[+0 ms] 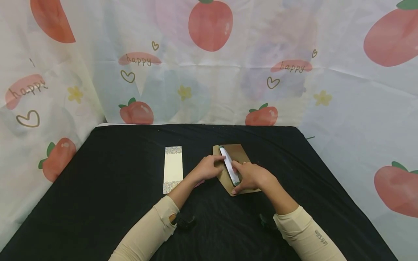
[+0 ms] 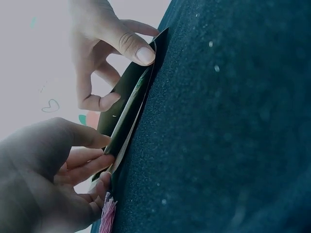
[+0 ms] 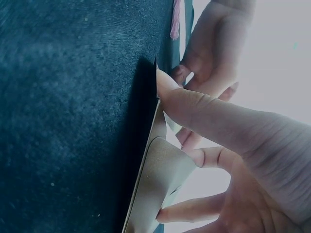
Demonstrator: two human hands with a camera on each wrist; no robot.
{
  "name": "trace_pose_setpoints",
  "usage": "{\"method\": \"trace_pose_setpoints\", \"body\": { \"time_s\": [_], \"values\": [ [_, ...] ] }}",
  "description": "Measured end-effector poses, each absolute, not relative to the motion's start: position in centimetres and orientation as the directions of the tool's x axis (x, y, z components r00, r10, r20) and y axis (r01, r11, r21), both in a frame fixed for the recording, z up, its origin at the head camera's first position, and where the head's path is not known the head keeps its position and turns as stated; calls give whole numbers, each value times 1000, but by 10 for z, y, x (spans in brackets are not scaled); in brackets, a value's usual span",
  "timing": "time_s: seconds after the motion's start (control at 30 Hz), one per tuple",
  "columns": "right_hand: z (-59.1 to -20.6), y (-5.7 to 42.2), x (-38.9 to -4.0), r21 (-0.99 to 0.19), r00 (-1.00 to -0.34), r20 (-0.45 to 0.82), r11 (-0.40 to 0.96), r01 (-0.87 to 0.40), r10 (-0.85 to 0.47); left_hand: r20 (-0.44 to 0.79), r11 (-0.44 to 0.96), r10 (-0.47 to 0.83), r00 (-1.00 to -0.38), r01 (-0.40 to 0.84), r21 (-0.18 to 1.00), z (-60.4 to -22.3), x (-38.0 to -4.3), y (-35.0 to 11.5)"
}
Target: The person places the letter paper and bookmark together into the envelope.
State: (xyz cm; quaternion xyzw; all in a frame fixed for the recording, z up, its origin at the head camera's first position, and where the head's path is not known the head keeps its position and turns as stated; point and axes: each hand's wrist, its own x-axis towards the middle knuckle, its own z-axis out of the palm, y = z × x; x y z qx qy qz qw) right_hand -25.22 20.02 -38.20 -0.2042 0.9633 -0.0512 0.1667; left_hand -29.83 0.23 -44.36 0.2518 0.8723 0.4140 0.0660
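Note:
A brown paper envelope point(image 1: 241, 153) lies slanted on the black cloth, its pointed flap spread toward the lower left. A narrow white strip point(image 1: 229, 165) with dark green ends rests along the flap's fold. My left hand point(image 1: 207, 168) holds the envelope's left side, index fingertip at the strip and thumb lower on the flap. From the right, my right hand point(image 1: 253, 175) grips the lower part. Its thumb point(image 3: 182, 99) presses the flap near the tip, with the index finger bent at the strip. The right wrist view shows the brown paper point(image 3: 163, 165) bowed up beneath these fingers.
Left of the envelope lies a cream bookmark point(image 1: 173, 168) with patterned ends. A pink tassel point(image 2: 108, 213) lies by my left hand. Black cloth point(image 1: 130, 163) covers the table, and a fruit-print curtain point(image 1: 209, 83) hangs behind it and at both sides.

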Motion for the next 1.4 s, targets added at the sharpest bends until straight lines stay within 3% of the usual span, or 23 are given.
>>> {"method": "trace_pose_setpoints", "body": {
  "time_s": [0.9,1.23,1.4],
  "values": [
    [-385,200,-254,-154,-865,-304,917,-369,-399,125,537,505,-854,424,729,-440,-298,2],
    [-384,200,-254,-156,-868,-303,919,-363,-394,148,489,496,-856,416,767,-431,-306,-13],
    [-385,201,-255,-156,-870,-305,922,-355,-387,104,450,504,-857,364,815,-426,-310,-23]
  ]
}}
